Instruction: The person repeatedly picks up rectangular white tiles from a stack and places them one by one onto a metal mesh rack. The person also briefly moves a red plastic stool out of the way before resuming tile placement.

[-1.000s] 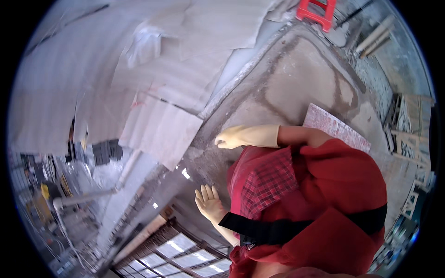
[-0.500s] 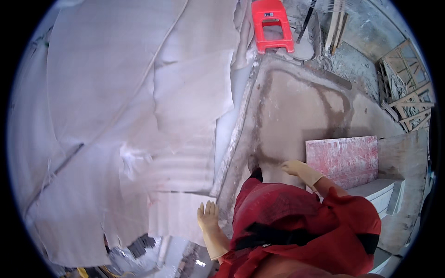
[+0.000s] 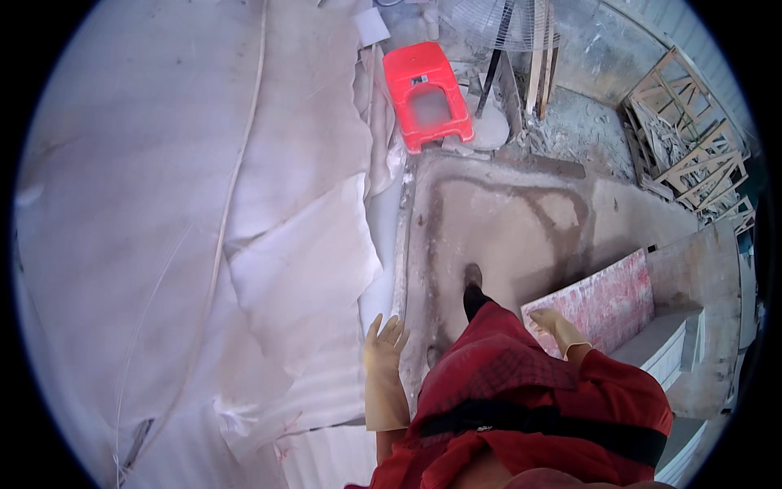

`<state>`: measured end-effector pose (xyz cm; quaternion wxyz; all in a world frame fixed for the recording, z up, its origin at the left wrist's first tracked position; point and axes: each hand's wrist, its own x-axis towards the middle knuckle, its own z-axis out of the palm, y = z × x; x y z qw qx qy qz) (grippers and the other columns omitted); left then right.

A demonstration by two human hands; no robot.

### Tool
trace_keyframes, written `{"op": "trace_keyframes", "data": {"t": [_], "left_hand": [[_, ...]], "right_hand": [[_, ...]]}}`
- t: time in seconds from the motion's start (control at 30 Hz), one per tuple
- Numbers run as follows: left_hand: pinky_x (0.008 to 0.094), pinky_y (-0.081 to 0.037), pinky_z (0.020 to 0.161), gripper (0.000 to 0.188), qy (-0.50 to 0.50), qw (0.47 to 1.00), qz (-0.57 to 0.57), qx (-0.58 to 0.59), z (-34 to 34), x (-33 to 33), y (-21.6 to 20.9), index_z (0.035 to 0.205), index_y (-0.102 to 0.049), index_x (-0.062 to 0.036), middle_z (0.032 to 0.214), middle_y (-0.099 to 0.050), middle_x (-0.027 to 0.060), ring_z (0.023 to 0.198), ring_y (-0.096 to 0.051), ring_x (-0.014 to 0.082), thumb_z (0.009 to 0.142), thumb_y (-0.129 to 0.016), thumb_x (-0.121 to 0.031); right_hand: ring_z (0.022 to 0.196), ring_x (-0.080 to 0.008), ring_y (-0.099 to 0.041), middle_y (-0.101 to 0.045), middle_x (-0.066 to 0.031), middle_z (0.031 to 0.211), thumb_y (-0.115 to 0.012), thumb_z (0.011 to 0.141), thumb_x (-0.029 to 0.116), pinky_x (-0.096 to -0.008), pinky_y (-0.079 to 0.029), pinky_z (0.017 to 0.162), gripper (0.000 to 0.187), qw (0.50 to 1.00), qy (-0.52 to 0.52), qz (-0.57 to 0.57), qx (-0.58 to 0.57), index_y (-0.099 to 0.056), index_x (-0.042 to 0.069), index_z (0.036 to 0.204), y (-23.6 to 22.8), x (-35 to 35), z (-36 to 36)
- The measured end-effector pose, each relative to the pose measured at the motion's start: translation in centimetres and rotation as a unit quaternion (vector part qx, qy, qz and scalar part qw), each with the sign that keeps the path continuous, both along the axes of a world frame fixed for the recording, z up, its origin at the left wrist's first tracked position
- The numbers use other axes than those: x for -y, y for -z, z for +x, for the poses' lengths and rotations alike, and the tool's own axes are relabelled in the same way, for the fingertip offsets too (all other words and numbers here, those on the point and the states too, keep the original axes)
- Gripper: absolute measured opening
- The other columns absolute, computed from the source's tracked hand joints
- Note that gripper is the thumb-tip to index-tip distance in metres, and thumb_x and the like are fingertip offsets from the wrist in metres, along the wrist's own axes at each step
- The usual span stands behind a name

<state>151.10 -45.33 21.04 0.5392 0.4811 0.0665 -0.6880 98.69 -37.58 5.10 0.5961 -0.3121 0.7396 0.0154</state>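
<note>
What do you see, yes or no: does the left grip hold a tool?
No: the left grip, in a cream rubber glove, is open and empty.

The floor is showing dark streaks and bearing a shoe and, farther off, a fan. Left of it, pale sheets are overlapping on a white surface; a cord is lying across them.

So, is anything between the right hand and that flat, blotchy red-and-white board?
Nothing visible: the cream-gloved right hand overlaps the board near its left end in view; I can't tell whether they touch.
</note>
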Motion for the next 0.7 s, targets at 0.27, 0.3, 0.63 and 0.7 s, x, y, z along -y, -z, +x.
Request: {"op": "trace_keyframes", "data": {"t": [0.27, 0.3, 0.63, 0.7], "left_hand": [[0.0565, -0.050, 0.111, 0.052, -0.057, 0.998, 0.021, -0.025, -6.8, 16.7, 1.8, 0.155, -0.043, -0.0105, 0.151, -0.049, 0.0283, 0.141, -0.048, 0.0441, 0.108, -0.051, -0.031], [0.0564, -0.050, 0.111, 0.053, -0.057, 0.998, 0.013, -0.031, -7.7, 18.8, 1.4, 0.156, -0.042, -0.0102, 0.151, -0.050, 0.0285, 0.142, -0.048, 0.0443, 0.108, -0.050, -0.031], [0.0614, -0.047, 0.115, 0.056, 0.012, 0.997, -0.032, 0.070, -11.6, 36.0, -1.1, 0.157, -0.040, -0.0049, 0.154, -0.045, 0.0297, 0.144, -0.047, 0.0438, 0.111, -0.043, -0.037], [0.0614, -0.046, 0.115, 0.056, -0.027, 0.999, 0.016, 0.038, -11.1, 39.2, 1.1, 0.157, -0.040, -0.0061, 0.156, -0.044, 0.0295, 0.144, -0.046, 0.0440, 0.111, -0.042, -0.038]], "right_hand": [[0.089, -0.0256, -0.070, -0.075, -0.0139, 0.114, -0.051, 0.104, 0.049, -0.0410, -0.058, 0.077, 0.055, 0.986, -0.152, -0.059, -0.034, -0.066, 0.007, 0.137, 4.6, 22.9, -9.3], [0.087, -0.0248, -0.070, -0.075, -0.0137, 0.112, -0.050, 0.104, 0.050, -0.0409, -0.057, 0.078, 0.056, 0.981, -0.156, -0.112, -0.042, -0.067, 0.007, 0.136, 4.0, 27.0, -9.6], [0.095, -0.0240, -0.072, -0.075, -0.0136, 0.117, -0.058, 0.104, 0.046, -0.0386, -0.059, 0.082, 0.054, 0.983, 0.028, -0.167, 0.069, -0.063, 0.008, 0.142, -2.4, 58.5, -6.1], [0.098, -0.0256, -0.072, -0.074, -0.0143, 0.120, -0.059, 0.104, 0.047, -0.0397, -0.059, 0.085, 0.054, 0.978, 0.085, -0.157, 0.106, -0.061, 0.010, 0.144, -2.8, 63.1, -5.7]]}}
